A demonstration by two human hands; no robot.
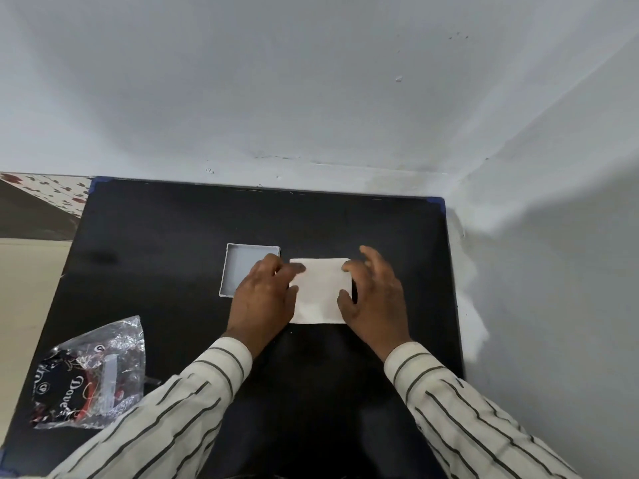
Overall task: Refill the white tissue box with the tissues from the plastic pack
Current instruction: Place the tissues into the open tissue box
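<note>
1. A black worktop [155, 236] sits pushed into a corner of pale walls [311, 81].
2. A white stack of tissues [320, 292] lies flat near the middle of the worktop, between the two hands.
3. The left hand [261, 302] rests on the stack's left edge, fingers laid over its top; the grip is released, flat rather than clenched.
4. The right hand [375, 299] is at the stack's right edge, thumb against the side and fingers spread and raised above the far corner; its grip is also released, closed on nothing.
5. The white box [238, 264] lies open just left of the stack, its hollow showing grey; the left hand covers its near right corner.
6. The plastic pack [93, 371], crinkled and clear with dark printing, lies at the near left of the worktop, well apart from the box.
7. Both arms wear cream sleeves [466, 409] with dark stripes.
</note>
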